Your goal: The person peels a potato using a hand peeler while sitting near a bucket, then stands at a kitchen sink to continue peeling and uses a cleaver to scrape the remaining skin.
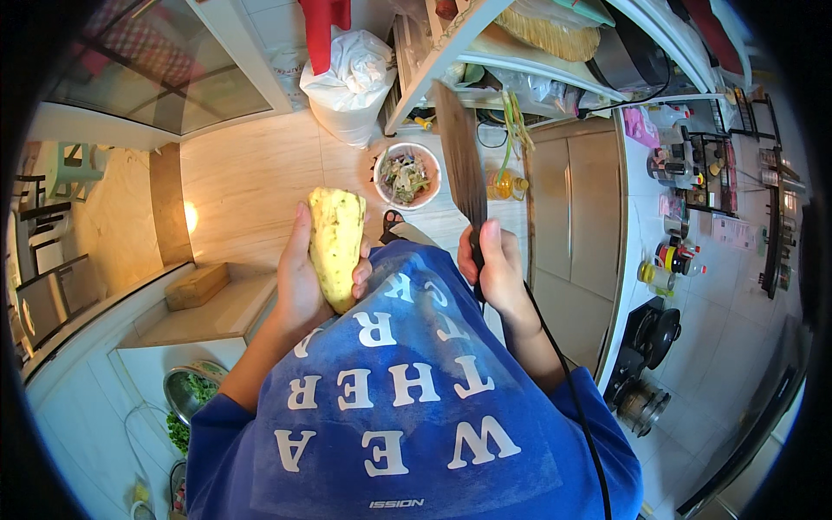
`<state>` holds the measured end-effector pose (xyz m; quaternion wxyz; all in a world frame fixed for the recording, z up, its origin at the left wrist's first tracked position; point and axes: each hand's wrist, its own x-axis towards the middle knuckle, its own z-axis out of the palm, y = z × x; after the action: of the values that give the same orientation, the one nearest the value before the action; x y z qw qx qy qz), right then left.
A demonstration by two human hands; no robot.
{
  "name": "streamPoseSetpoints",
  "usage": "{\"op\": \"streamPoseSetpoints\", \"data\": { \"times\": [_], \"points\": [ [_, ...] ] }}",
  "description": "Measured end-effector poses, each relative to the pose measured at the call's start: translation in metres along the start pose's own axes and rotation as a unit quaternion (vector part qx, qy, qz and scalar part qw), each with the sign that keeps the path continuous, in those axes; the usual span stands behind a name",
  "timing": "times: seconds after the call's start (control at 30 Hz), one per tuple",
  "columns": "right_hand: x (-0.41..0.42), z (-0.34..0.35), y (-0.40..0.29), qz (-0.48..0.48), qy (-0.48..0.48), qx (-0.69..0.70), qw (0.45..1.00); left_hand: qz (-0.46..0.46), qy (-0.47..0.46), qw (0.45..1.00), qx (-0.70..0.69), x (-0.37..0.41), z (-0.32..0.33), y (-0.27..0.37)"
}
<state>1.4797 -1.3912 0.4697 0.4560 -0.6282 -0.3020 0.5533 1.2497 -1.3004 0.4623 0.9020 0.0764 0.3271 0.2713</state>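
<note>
My left hand (pixel 305 266) is wrapped around a long, peeled yellow fruit or root vegetable (pixel 337 244), held upright in front of my blue shirt. Small greenish-brown specks dot its surface, and its lower end narrows. In my right hand (pixel 497 263) is a large kitchen knife (pixel 463 149), gripped by its dark handle. The broad blade points up and away from me, apart from the yellow piece. Beyond both hands, a round white bin (pixel 434 195) on the floor holds scraps and peelings.
A full white sack (pixel 344 110) stands behind the bin beside a shelving rack (pixel 422 71). An oil bottle (pixel 506 186) is by the right cabinets (pixel 575 214). Bottles and pans (pixel 656 338) line the counter. At left, a metal bowl (pixel 179 390) holds leafy greens. A black cable hangs along my right arm.
</note>
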Motion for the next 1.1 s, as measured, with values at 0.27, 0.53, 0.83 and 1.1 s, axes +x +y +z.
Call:
{"op": "streamPoseSetpoints", "data": {
  "times": [0.27, 0.53, 0.83, 1.1],
  "points": [
    [0.013, 0.058, 0.002, -0.128, 0.005, -0.020, 0.992, -0.001, 0.037, 0.995, 0.095, 0.002, 0.012, -0.011],
    [0.035, 0.070, -0.009, -0.267, 0.069, -0.069, 0.959, -0.002, 0.051, 0.992, 0.117, 0.000, 0.018, -0.013],
    [0.039, 0.070, -0.017, -0.414, 0.046, -0.136, 0.899, 0.004, 0.049, 0.991, 0.125, -0.002, 0.012, -0.017],
    [0.053, 0.049, -0.024, -0.240, 0.145, 0.105, 0.954, -0.032, -0.055, 0.997, -0.039, 0.005, -0.001, -0.005]
  ]
}}
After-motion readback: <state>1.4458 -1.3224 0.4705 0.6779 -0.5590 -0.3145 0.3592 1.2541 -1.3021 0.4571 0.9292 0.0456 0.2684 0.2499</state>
